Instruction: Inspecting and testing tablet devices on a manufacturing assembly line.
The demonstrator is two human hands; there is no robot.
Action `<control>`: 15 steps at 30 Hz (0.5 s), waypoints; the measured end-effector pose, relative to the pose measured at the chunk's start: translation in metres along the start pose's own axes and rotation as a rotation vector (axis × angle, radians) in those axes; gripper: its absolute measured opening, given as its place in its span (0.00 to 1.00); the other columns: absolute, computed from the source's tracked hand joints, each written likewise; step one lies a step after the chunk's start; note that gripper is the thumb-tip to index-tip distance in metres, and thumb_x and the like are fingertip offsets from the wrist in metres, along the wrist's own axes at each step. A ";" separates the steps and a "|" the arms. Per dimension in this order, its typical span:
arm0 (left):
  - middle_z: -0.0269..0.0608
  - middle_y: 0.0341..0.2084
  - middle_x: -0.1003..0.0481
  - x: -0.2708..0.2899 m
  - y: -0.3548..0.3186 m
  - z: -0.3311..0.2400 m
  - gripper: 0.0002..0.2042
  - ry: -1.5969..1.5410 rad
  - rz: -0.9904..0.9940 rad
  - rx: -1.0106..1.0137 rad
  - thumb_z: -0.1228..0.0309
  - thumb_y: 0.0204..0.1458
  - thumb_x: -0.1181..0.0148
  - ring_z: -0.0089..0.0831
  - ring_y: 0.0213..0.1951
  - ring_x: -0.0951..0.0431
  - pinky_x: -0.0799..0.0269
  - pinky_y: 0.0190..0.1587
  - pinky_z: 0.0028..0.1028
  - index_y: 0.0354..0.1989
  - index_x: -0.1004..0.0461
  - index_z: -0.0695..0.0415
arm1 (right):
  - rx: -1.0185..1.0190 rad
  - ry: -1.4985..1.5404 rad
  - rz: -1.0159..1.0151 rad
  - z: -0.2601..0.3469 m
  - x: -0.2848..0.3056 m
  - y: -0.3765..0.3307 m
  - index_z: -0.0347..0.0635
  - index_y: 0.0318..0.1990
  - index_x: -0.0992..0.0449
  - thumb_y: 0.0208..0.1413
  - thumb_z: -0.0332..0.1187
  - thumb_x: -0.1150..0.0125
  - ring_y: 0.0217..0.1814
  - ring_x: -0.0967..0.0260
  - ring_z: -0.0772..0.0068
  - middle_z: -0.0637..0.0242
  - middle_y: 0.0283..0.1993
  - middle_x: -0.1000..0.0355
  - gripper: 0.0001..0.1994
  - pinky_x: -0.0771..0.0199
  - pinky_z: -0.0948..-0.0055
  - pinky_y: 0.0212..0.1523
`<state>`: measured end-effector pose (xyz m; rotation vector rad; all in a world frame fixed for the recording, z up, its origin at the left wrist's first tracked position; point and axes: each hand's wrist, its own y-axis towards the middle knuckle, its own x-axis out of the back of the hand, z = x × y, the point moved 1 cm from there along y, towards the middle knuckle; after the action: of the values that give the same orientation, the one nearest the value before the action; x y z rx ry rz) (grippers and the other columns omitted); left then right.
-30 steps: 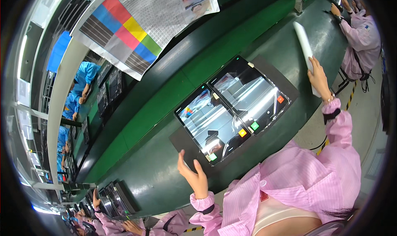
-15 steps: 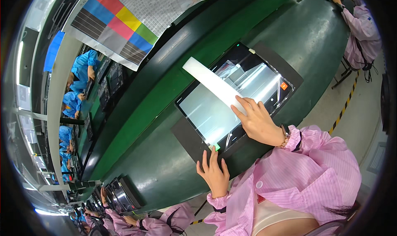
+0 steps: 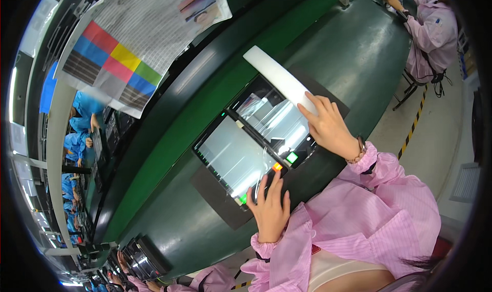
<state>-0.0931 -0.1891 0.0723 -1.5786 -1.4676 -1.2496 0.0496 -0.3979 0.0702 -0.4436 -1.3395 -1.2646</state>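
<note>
Two dark-bordered glossy panels lie side by side: the left panel and the right panel. My right hand holds the near end of a long, flat white bar, with fingertips pressed on top. The bar slants across the right panel's right side and sticks out past its far edge. My left hand is open, fingers spread at the left panel's near edge. Its fingertips are by an orange tab, its thumb near a green tab. Another green tab sits on the right panel.
Dark boards, one at the left, extend from under the panels on the green table. A printed sheet with colour blocks hangs at upper left. Co-workers in pink sit at far right and lower left; others in blue work across.
My right hand has carried the white bar rightward, off the middle where the two panels meet. My left hand has moved toward the orange tab. The whole view has shifted slightly.
</note>
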 end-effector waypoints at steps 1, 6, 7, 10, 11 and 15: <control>0.27 0.59 0.31 -0.005 0.008 -0.007 0.16 -0.016 -0.005 -0.054 0.67 0.53 0.43 0.33 0.62 0.37 0.56 0.64 0.48 0.50 0.29 0.55 | 0.006 -0.004 -0.016 -0.011 0.003 0.000 0.37 0.55 0.29 0.43 0.22 0.41 0.59 0.41 0.51 0.47 0.62 0.40 0.26 0.37 0.58 0.52; 0.29 0.56 0.29 -0.026 0.038 -0.026 0.15 0.017 0.006 -0.132 0.69 0.53 0.42 0.33 0.61 0.35 0.56 0.64 0.48 0.49 0.29 0.56 | 0.048 0.052 -0.013 -0.038 0.004 -0.002 0.39 0.55 0.28 0.45 0.22 0.42 0.59 0.41 0.51 0.48 0.62 0.39 0.24 0.37 0.60 0.52; 0.29 0.55 0.29 -0.028 0.041 -0.027 0.15 0.050 0.012 -0.137 0.68 0.53 0.42 0.31 0.60 0.34 0.55 0.64 0.48 0.49 0.29 0.56 | 0.053 0.051 0.006 -0.040 0.004 -0.003 0.39 0.55 0.28 0.45 0.22 0.42 0.59 0.41 0.51 0.48 0.62 0.39 0.24 0.37 0.60 0.52; 0.30 0.55 0.29 -0.028 0.042 -0.028 0.15 0.015 0.016 -0.106 0.68 0.53 0.42 0.33 0.59 0.33 0.55 0.64 0.48 0.49 0.29 0.56 | 0.055 0.099 0.001 -0.046 0.003 -0.003 0.40 0.55 0.28 0.45 0.22 0.42 0.59 0.41 0.50 0.48 0.62 0.39 0.25 0.37 0.60 0.53; 0.30 0.55 0.29 -0.026 0.040 -0.026 0.15 0.006 0.020 -0.088 0.68 0.53 0.42 0.33 0.59 0.33 0.55 0.64 0.48 0.49 0.29 0.56 | 0.062 0.108 0.011 -0.048 0.003 -0.002 0.40 0.55 0.28 0.45 0.22 0.42 0.59 0.41 0.50 0.48 0.62 0.39 0.25 0.37 0.60 0.53; 0.30 0.56 0.29 -0.007 0.031 -0.006 0.17 0.044 -0.013 0.076 0.69 0.53 0.42 0.36 0.60 0.34 0.55 0.64 0.49 0.51 0.29 0.56 | 0.072 0.232 0.040 -0.062 0.004 0.002 0.41 0.58 0.31 0.45 0.22 0.41 0.60 0.42 0.47 0.48 0.63 0.41 0.27 0.38 0.57 0.58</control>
<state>-0.0635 -0.2029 0.0725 -1.4847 -1.4827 -1.2142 0.0797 -0.4515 0.0580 -0.2634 -1.1692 -1.1920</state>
